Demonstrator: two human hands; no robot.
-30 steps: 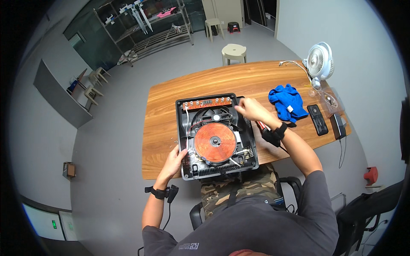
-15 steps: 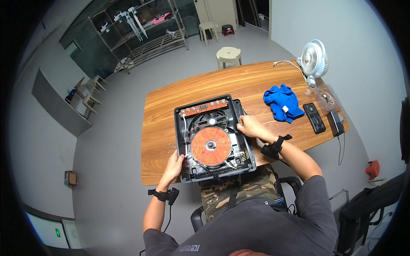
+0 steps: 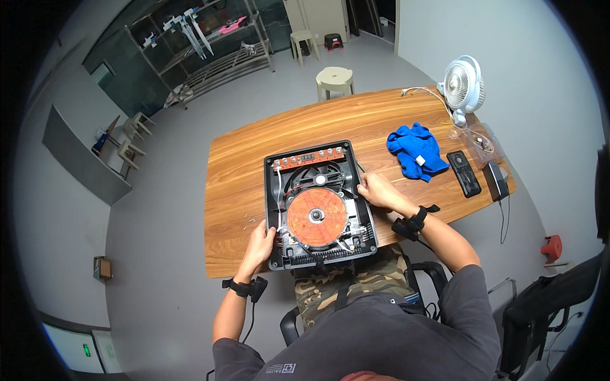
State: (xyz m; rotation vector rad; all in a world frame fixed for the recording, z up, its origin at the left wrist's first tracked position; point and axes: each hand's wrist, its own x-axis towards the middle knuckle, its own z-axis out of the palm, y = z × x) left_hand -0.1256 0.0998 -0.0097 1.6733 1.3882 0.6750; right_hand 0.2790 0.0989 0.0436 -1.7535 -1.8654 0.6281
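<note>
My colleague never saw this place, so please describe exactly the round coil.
At the near edge of the wooden table is an open black casing. Inside, nearer the person than the black fan, lies the coil: a flat copper-orange disc, unlike the straight orange strip at the far end.

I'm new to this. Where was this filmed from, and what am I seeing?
There's no robot here, just a person, filmed by a camera on their own head, looking down. The left hand holds the left edge of an open black casing with a round copper-coloured coil inside; the right hand is at its right edge, its grip partly hidden. The casing overhangs the near edge of a wooden table. Also on the table are a blue cloth and a white fan.
</note>
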